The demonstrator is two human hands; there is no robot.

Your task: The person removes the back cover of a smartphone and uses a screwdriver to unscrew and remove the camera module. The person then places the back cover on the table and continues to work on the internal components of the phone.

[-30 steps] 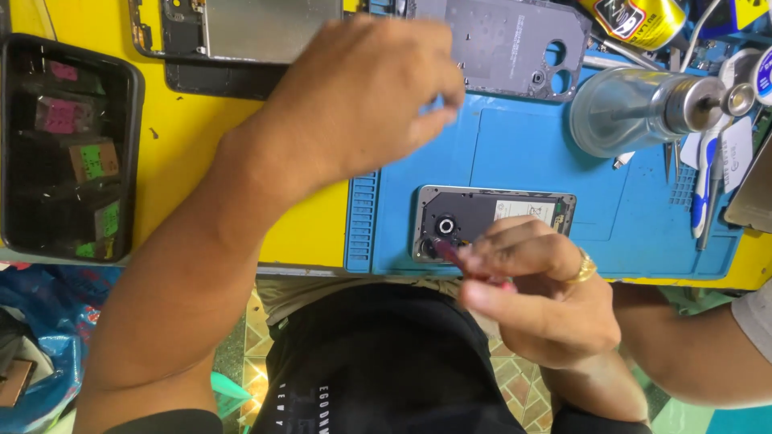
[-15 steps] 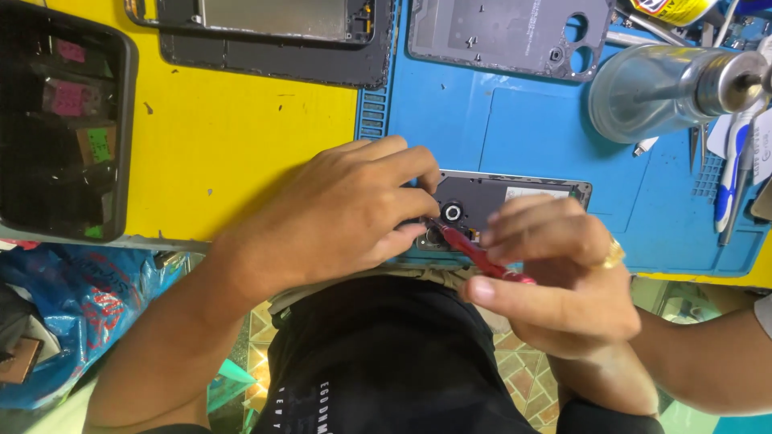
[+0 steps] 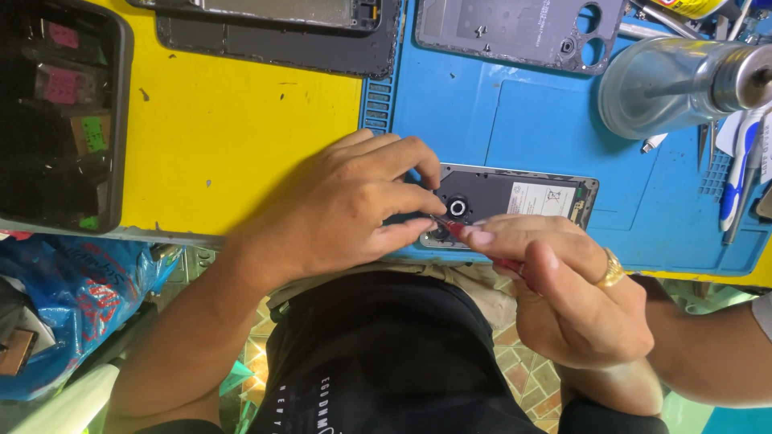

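Note:
An opened phone (image 3: 515, 197) with its back removed lies on the blue work mat (image 3: 515, 120) at the near edge of the bench. My left hand (image 3: 346, 209) rests on the phone's left end, fingers curled over it and holding it down. My right hand (image 3: 563, 289), with a gold ring, grips a thin red-handled tool (image 3: 482, 245). The tool's tip touches the phone's lower left corner below the round camera ring (image 3: 457, 208).
A black tray (image 3: 56, 120) with small parts sits at left on the yellow surface (image 3: 241, 128). Phone frames (image 3: 515, 28) lie at the back. A metal dispenser bottle (image 3: 675, 84) and pens (image 3: 736, 185) stand at right. A blue plastic bag (image 3: 72, 297) hangs below left.
My left hand came down from the back of the bench onto the phone's left end. My right hand brought the red tool to the phone's corner. The view has shifted closer.

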